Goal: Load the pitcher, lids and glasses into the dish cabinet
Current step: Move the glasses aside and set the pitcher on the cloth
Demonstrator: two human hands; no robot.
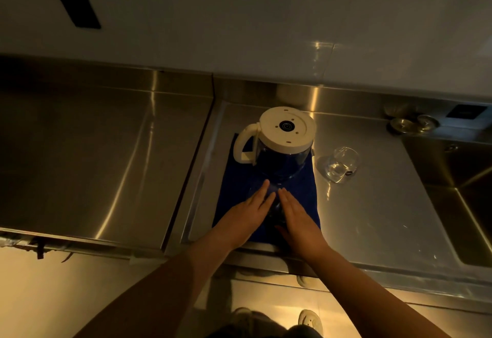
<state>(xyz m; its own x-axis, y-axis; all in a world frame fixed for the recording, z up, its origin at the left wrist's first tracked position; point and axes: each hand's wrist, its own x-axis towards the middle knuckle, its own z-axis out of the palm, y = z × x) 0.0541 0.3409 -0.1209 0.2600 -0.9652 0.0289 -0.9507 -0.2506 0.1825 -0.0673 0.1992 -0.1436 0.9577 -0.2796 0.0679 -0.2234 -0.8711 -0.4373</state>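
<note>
Both grips, my left hand (249, 211) and right hand (298, 217), lie open and flat over a faint glass (275, 204) on the blue cloth (237, 185) near the bench's front edge, with the upturned pitcher (279, 145) standing just beyond my fingertips.

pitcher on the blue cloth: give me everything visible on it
The pitcher stands upside down on the far end of the blue cloth, its round cream base up, showing a dark ringed connector at the centre. The body below looks like clear glass or plastic, dark against the cloth. A cream loop handle sticks out to the left. No lid is visible on it. Neither the left hand nor the right hand touches it; both lie nearer on the cloth.
</note>
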